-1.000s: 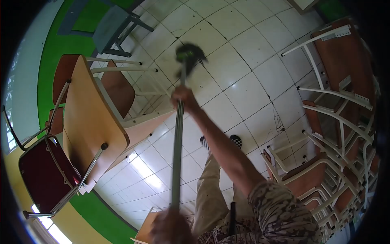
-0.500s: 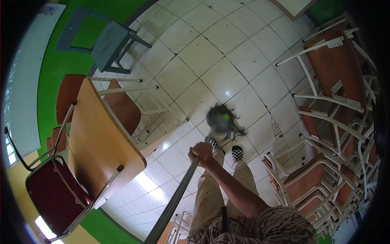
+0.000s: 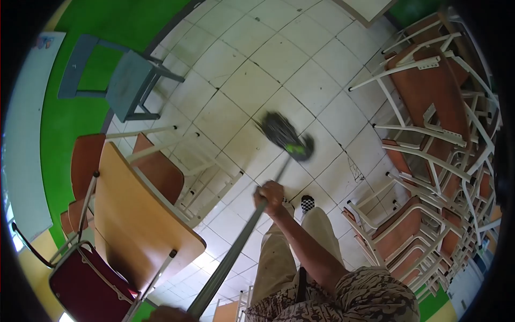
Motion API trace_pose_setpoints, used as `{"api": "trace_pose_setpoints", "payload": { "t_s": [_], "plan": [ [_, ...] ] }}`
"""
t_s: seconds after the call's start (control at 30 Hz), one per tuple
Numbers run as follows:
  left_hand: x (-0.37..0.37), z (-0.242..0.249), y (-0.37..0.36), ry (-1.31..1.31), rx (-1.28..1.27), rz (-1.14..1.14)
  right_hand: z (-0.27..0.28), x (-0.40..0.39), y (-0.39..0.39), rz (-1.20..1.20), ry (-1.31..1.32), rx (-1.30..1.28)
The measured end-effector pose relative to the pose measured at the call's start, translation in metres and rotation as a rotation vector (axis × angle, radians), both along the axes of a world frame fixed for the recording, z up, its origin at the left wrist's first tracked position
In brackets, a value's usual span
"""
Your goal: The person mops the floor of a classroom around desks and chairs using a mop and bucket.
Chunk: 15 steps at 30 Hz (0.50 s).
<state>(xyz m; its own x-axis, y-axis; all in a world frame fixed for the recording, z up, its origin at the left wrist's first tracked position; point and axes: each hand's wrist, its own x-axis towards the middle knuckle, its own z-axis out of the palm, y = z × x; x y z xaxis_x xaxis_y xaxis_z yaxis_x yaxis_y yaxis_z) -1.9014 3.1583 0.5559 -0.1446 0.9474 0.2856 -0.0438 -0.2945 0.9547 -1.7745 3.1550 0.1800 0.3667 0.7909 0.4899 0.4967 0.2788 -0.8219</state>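
white tiled floor beneath mop

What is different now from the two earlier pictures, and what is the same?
The mop head first came back from far forward-left to near the shoes, then went a little away from them again. The left hand left view and is back at the bottom edge, its grip unclear. The right hand still holds the handle. Table and chairs stayed put.
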Motion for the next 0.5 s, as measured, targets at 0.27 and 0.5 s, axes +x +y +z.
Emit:
{"api": "trace_pose_setpoints", "payload": {
  "t_s": [0.27,0.5],
  "plan": [
    [0.072,-0.049,0.056,-0.072,0.129,-0.155,-0.049,0.094,0.130,-0.075,-0.138,0.067],
    [0.145,-0.143,0.175,0.057,0.132,-0.574,-0.064,0.245,0.290,-0.008,-0.007,-0.020]
  ]
}}
